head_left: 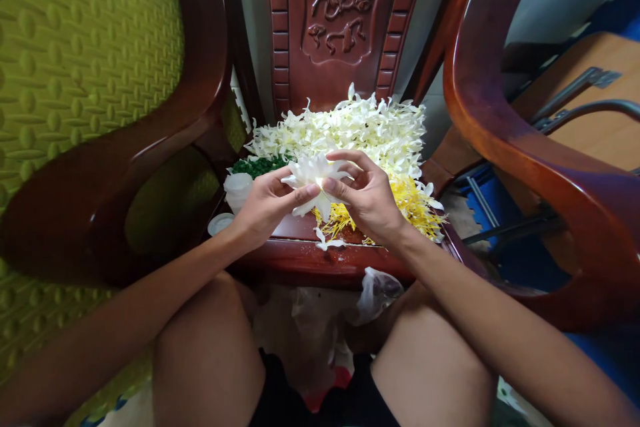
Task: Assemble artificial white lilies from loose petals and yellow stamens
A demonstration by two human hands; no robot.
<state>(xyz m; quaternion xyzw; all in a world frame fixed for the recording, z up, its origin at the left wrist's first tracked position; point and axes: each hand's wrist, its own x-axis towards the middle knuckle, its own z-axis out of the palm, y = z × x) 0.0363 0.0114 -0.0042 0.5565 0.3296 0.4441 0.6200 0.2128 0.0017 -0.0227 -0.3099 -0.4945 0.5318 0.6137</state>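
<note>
Between both hands, above the front of the chair seat, is a white artificial flower (311,170) with layered, pointed petals. My left hand (265,205) pinches its left side, thumb on the front. My right hand (369,199) grips the right side, with thumb near the flower's middle and fingers curled behind the petals. Behind the hands lies a large heap of white petal pieces (345,127). Yellow stamen strands (415,210) are piled beside my right hand. Dark green pieces (260,165) lie beyond my left hand. A loose white petal piece (329,242) rests below the flower.
The reddish-brown wooden chair has a carved back (345,13) and curved armrests (500,107) on both sides. White plastic cups (237,188) and a round lid (220,223) stand at the seat's left. A clear plastic bag (377,290) hangs below the front edge. Yellow-green matting (85,47) stands left.
</note>
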